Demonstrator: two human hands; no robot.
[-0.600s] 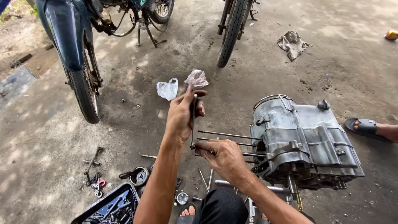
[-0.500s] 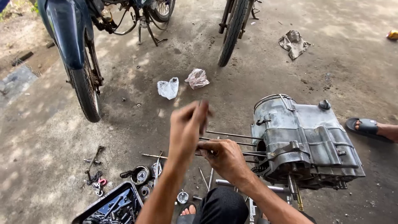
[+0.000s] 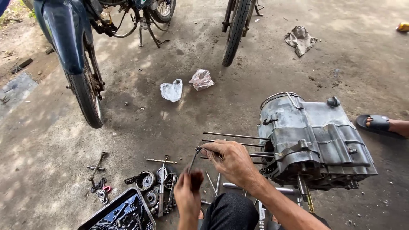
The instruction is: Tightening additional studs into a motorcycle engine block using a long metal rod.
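A grey motorcycle engine case (image 3: 315,136) lies on the concrete floor with long thin studs (image 3: 234,136) sticking out to the left. My right hand (image 3: 232,162) is closed over the end of one of the lower studs. My left hand (image 3: 188,196) is low in the frame, blurred, gripping the handle of a thin metal wrench (image 3: 194,161). The wrench's far end meets the stud tip beside my right fingers. My dark trouser knee (image 3: 228,213) is just below both hands.
Loose gears, bolts and tools (image 3: 157,183) and a black tray of parts (image 3: 121,213) lie at the lower left. Two motorcycle wheels (image 3: 87,96) (image 3: 234,30) stand ahead. Two crumpled plastic bags (image 3: 172,90), a rag (image 3: 300,39) and another person's sandalled foot (image 3: 381,123) are around.
My left hand has swung the wrench handle from upright, pointing away from me, down towards my knee. My right hand has stayed on the stud.
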